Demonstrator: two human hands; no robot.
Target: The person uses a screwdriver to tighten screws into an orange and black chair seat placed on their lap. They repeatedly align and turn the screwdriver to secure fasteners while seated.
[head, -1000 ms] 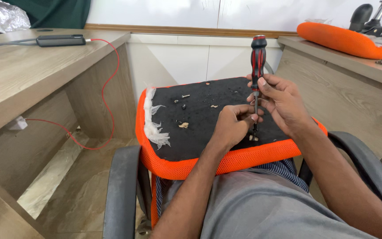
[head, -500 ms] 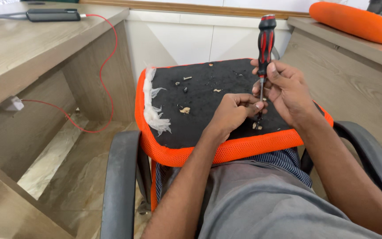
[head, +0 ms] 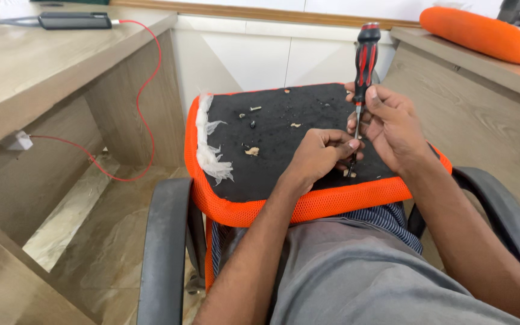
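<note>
- Holding a screwdriver (head: 365, 63) upright in my right hand (head: 392, 123), I have my fingers (head: 375, 96) curled shut around the lower end of its red and black handle, where the metal shaft starts.
- Its tip comes down onto the near right part of an upturned chair seat (head: 284, 129), black underneath with an orange mesh edge, which rests across my lap.
- My left hand (head: 320, 153) sits just beside the shaft, with thumb and forefinger pinched together at the tip; they seem to steady a small screw there, though it is too small for me to be sure.
- Lying on the seat's black underside, as on a shallow tray, are a few loose bits: a screw (head: 254, 109) near the far edge, a dark small piece just below it, and pale wood-like chips (head: 252, 151) toward the middle.
- A torn strip of white padding (head: 212, 147) hangs along the seat's left edge.
- Either side of my lap are the grey armrests (head: 164, 241) of the chair I sit in.
- To my left stands a wooden counter (head: 37, 72) carrying a dark flat device (head: 73, 20), with a red cable (head: 145, 90) running down from it.
- On the counter to my right lies an orange cushion (head: 482, 36).
</note>
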